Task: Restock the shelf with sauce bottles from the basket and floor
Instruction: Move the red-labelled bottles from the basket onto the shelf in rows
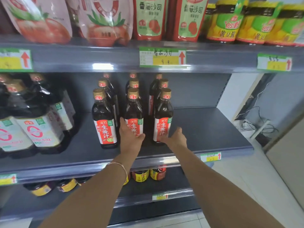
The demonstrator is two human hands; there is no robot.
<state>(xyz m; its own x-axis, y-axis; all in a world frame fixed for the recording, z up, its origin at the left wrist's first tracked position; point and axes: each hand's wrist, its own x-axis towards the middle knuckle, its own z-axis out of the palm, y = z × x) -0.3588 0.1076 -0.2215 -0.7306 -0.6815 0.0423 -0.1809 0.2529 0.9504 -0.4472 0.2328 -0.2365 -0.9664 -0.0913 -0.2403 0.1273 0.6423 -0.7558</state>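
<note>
Dark sauce bottles with gold caps and red labels stand in three rows on the middle grey shelf (205,129). My left hand (130,137) grips the lower body of the front middle bottle (134,112), thumb on its right side. My right hand (175,137) curls round the base of the front right bottle (163,116). The front left bottle (104,119) stands free beside my left hand. Both bottles stand upright on the shelf. No basket is in view.
Large dark jugs (37,122) fill the shelf's left part. The shelf is bare to the right of the bottles. Tomato sauce pouches (105,22) and yellow jars (230,22) sit above, small jars (141,176) below. A cabled corner (256,124) lies right.
</note>
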